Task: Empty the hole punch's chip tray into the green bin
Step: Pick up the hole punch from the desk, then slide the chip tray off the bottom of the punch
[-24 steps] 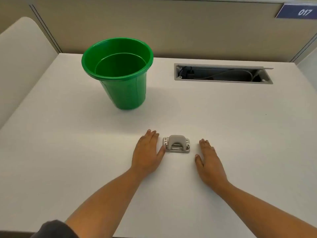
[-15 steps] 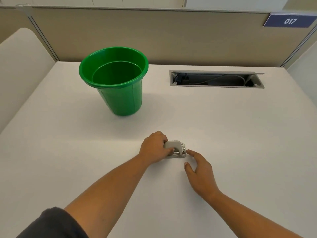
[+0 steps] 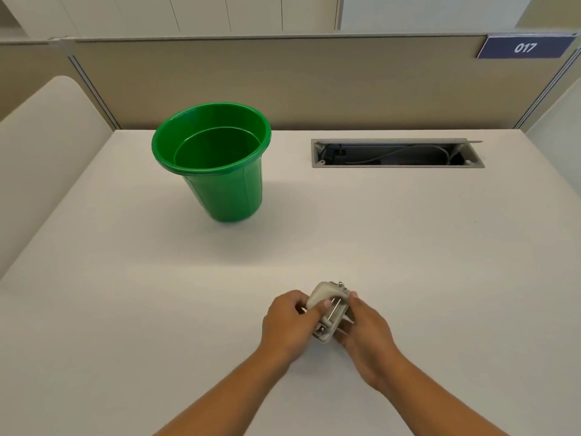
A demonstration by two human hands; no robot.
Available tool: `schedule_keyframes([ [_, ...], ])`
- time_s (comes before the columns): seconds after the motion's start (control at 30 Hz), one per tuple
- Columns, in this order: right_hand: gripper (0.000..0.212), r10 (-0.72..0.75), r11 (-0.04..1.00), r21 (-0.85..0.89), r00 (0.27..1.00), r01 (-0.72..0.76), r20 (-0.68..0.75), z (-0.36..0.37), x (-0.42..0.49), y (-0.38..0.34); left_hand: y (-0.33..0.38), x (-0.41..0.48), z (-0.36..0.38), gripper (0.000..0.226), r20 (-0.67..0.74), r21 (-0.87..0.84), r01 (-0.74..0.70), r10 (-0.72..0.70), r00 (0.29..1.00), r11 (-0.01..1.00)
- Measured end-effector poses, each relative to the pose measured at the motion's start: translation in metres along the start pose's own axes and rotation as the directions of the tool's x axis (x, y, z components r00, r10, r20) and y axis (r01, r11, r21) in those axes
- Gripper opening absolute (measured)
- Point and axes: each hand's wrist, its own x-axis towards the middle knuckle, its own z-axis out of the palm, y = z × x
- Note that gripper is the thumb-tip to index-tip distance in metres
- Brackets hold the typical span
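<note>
A small grey hole punch (image 3: 328,309) is held tilted just above the white desk, near its front middle. My left hand (image 3: 287,322) grips its left side, thumb on top by the metal rod. My right hand (image 3: 366,330) holds its right side and underside, fingers wrapped beneath. The chip tray on the bottom is hidden by my fingers. The green bin (image 3: 217,162) stands upright at the back left of the desk, well apart from my hands, and looks empty inside.
An open cable slot (image 3: 397,154) with wires is sunk into the white desk (image 3: 440,262) at the back right. A beige partition (image 3: 298,83) closes the far side, with a blue "017" sign (image 3: 525,47). A low white panel (image 3: 41,146) borders the left.
Both hands closed in on the hole punch, which lay flat on the desk; now it is lifted and tipped on its side between them. The camera view shifted upward.
</note>
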Motion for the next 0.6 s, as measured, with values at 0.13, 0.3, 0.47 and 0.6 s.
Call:
schedule_keyframes([
  [0.13, 0.055, 0.156, 0.958, 0.225, 0.98, -0.18, 0.12, 0.007, -0.018, -0.006, 0.007, -0.036, 0.014, 0.04, -0.09, -0.08, 0.015, -0.022, 0.996, 0.997],
  [0.3, 0.052, 0.142, 0.972, 0.153, 0.964, -0.179, 0.223, 0.005, -0.032, -0.014, 0.016, -0.054, 0.012, 0.031, -0.09, -0.004, -0.055, 0.054, 0.994, 0.998],
  [0.47, 0.047, 0.162, 0.962, 0.158, 0.93, -0.223, 0.329, 0.006, -0.045, -0.023, 0.031, -0.069, 0.02, 0.034, -0.219, -0.002, -0.102, 0.099, 0.971, 0.995],
  [0.6, 0.046, 0.174, 0.951, 0.17, 0.899, -0.26, 0.402, 0.006, -0.049, -0.033, 0.043, -0.077, 0.028, 0.037, -0.342, -0.153, -0.142, 0.082, 0.936, 0.978],
])
